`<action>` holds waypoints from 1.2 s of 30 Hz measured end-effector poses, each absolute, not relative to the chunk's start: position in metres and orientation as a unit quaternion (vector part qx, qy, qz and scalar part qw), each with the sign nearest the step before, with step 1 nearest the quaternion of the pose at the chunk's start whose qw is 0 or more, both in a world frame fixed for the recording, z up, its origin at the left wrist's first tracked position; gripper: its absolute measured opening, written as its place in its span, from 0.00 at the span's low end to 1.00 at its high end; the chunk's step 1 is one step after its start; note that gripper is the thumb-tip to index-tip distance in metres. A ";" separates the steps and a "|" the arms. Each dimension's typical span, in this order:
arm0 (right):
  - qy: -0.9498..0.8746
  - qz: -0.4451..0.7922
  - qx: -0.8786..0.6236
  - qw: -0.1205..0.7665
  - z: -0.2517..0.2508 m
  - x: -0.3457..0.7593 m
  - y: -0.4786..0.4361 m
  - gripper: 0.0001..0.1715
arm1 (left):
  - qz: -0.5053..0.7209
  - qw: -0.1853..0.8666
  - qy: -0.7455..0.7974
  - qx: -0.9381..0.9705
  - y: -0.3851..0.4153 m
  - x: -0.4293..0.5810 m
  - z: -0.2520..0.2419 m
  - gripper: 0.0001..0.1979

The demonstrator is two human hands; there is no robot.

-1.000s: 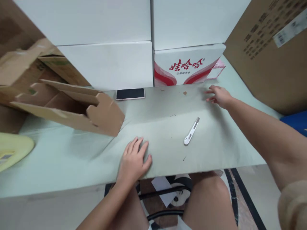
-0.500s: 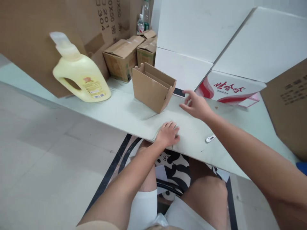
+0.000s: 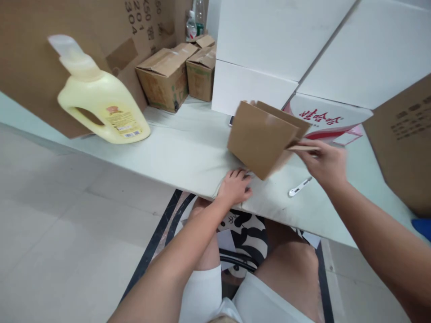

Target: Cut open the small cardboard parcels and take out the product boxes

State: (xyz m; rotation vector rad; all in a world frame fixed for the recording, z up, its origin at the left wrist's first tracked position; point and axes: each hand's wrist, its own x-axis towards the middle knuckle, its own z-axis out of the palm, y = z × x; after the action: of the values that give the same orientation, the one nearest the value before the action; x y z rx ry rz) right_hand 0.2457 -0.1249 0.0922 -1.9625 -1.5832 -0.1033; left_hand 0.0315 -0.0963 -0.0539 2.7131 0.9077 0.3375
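My right hand (image 3: 323,160) pinches a side flap of a small open cardboard box (image 3: 264,137), which is tilted over the middle of the table (image 3: 188,157). Below the box, my left hand (image 3: 235,186) lies on the table's front edge with its fingers spread, holding nothing. A white thermometer-like stick (image 3: 299,187) lies on the table, below my right hand. Behind the box, a dark phone-like object (image 3: 231,120) is mostly hidden.
A pale yellow jug (image 3: 101,107) stands on the left before a large carton (image 3: 97,40). Small cartons (image 3: 164,76) and plastic bottles (image 3: 191,27) sit at the back. White boxes (image 3: 256,87) rise behind, with a red-and-white package (image 3: 319,117) at the right.
My right hand has taken hold of the small box, which has moved right and toward me and is now tilted. My left hand stays in place. The view has shifted slightly.
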 end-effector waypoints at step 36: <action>-0.261 -0.132 -0.907 0.305 0.050 0.543 -0.232 0.22 | 0.069 0.062 0.318 0.944 -0.082 0.041 -0.049 0.24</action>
State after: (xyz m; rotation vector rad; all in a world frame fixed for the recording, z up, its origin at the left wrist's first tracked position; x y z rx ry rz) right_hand 0.5429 -0.2316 0.0501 -2.4005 -0.6899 -0.3487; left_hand 0.0414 -0.0819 -0.0492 2.8534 0.9613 0.2077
